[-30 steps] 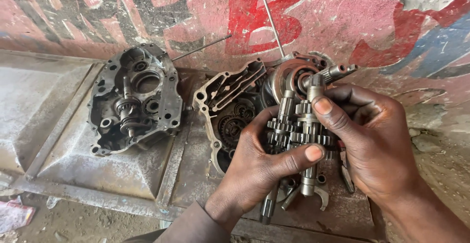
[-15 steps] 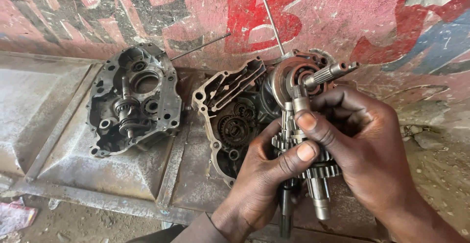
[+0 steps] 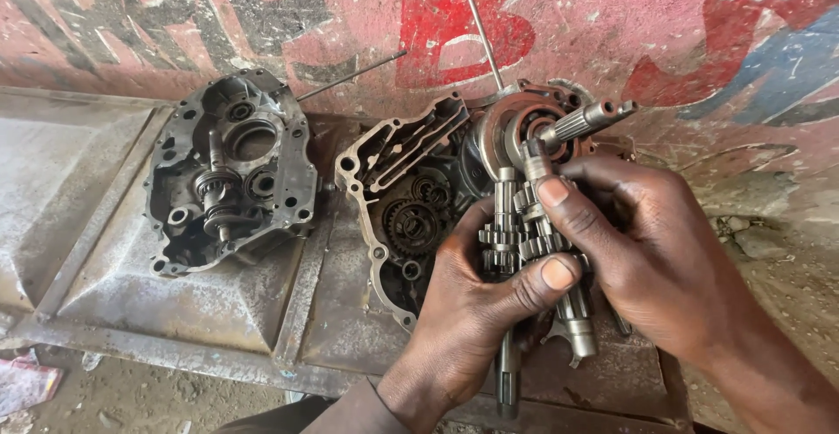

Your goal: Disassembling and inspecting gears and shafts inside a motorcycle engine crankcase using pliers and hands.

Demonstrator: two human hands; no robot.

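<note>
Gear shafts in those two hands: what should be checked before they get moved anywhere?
1. Left hand wraps the gear shafts: ok.
2. Right hand grips them from the other side: ok.
3. Gears on the two shafts sit meshed together: ok.
4. Open engine case lies flat below the hands: ok.
5. Second case half lies apart, to the left: ok.
6. Gear teeth undamaged: cannot tell.

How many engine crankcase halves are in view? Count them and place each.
2. One dark grey metal crankcase half lies left on the metal plate; another sits centre, partly hidden behind both hands holding gear shafts. More may be hidden.
</note>
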